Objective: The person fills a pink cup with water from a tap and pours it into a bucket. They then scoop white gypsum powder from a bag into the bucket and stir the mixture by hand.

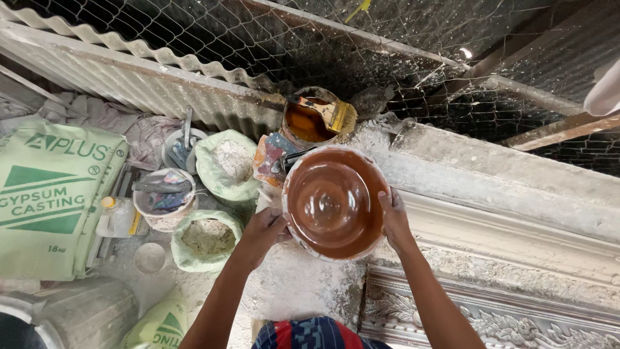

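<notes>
Far left: green-and-white sack [48, 194], lying flat, printed face up. Just right of it, small clear bottle with yellow cap [116, 216] lying on its side. Next, white bucket [165, 200] stuffed with tools and rags; behind it, grey dish [181, 147] with a metal tool standing in it. Small round lid [150, 257] on dusty floor below bucket. Two open green bags of pale powder: upper bag [226, 165] near corrugated sheet [116, 64], lower bag [206, 239] just beside the left forearm. Left hand [261, 231] closed on left rim of round mould [334, 203], fingers curled under the edge, thumb side up. Mould at centre of view, held level between both hands above rough plaster slab [303, 284]; inside glossy brown and wet-looking, stepped concentric rings, outer rim crusted white. Behind mould, tin of brown liquid [303, 123] with flat brush [329, 113] laid across its mouth, bristles to the right. Right hand [394, 223] gripping right rim of mould, fingers over the edge, palm against the outer wall. Right of that, long white cornice casting [516, 220] running diagonally; ornate leaf-pattern moulding [491, 317] along bottom right. Wire mesh [387, 45] across top of view.
</notes>
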`<state>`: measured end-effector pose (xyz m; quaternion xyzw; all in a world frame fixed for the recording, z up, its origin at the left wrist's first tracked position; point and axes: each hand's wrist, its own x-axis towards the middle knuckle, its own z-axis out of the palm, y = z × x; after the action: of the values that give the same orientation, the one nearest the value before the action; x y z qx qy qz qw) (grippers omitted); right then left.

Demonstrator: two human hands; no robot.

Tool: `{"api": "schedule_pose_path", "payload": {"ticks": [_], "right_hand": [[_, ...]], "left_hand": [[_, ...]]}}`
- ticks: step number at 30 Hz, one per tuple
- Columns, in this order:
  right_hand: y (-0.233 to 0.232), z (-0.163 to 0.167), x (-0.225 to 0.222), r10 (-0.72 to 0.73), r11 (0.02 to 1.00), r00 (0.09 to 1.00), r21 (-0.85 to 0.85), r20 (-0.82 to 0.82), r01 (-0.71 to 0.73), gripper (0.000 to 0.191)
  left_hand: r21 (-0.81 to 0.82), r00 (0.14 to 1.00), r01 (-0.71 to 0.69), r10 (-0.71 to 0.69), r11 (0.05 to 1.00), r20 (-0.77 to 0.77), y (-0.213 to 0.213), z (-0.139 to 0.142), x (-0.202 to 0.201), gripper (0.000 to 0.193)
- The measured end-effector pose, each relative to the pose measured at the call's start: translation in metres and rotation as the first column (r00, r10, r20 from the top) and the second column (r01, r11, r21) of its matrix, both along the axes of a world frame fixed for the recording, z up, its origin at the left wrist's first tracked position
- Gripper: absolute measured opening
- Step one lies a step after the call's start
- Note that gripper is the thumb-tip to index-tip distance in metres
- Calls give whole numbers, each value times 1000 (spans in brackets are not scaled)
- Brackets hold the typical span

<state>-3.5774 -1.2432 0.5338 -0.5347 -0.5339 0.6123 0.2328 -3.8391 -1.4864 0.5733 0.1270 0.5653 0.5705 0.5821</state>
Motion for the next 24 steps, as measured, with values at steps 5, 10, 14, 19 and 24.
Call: {"api": "schedule_pose_path", "payload": {"ticks": [5,10,14,19,24], "right_hand": [[0,-5,-2,13,998,999,54,-32,-11,65],[-4,0,-3,25,998,994,59,-108,-19,55],[-6,5,-5,43,993,997,110,-70,-35,54],[-6,10,-8,30,994,998,102,-55,-25,56],[-8,14,-11,29,994,1000,105,-11,-28,55]], "left_hand": [[7,991,-4,3,1000,133,-2,-22,-3,28],[110,934,37,-73,993,351,-5,-32,-10,29],[207,931,94,-160,974,329,-5,-38,-12,24],[232,943,175,-230,957,238,-10,-53,-28,19],[46,981,111,-102,993,-162,-11,-53,-48,18]]}}
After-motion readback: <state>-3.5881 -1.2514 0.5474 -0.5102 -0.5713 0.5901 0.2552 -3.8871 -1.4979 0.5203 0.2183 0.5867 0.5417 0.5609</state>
